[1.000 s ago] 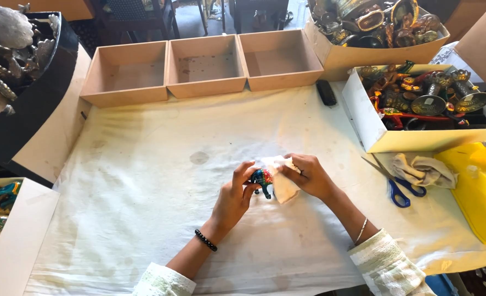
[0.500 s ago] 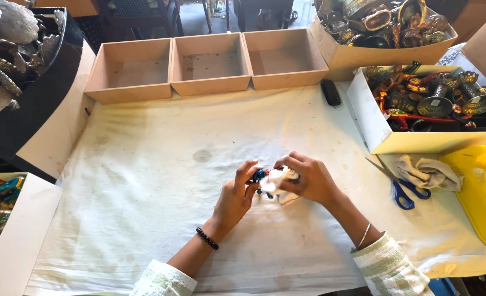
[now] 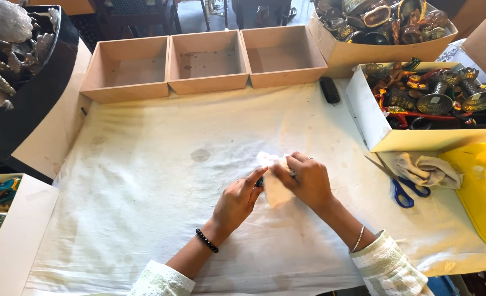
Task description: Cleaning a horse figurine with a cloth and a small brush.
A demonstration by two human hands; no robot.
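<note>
My left hand [image 3: 237, 200] pinches a small dark ornament [image 3: 260, 181], which is almost fully hidden by fingers and cloth. A white cloth [image 3: 273, 186] is wrapped over that ornament, and my right hand [image 3: 304, 178] grips the cloth and presses it against the piece. Both hands meet just above the stained white table cover [image 3: 160, 186], near its middle. A dark bead bracelet sits on my left wrist and a thin bangle on my right.
Three shallow wooden trays [image 3: 207, 63] line the far edge. Boxes of metal ornaments [image 3: 435, 98] stand at the right, with a dark brush [image 3: 329, 90] beside them. Blue-handled scissors [image 3: 401, 191], a crumpled rag [image 3: 427, 170] and a yellow container [image 3: 481, 192] lie right.
The cloth now covers the small ornament, which showed more clearly before. My right hand has closed over it, and both hands have shifted slightly up the table.
</note>
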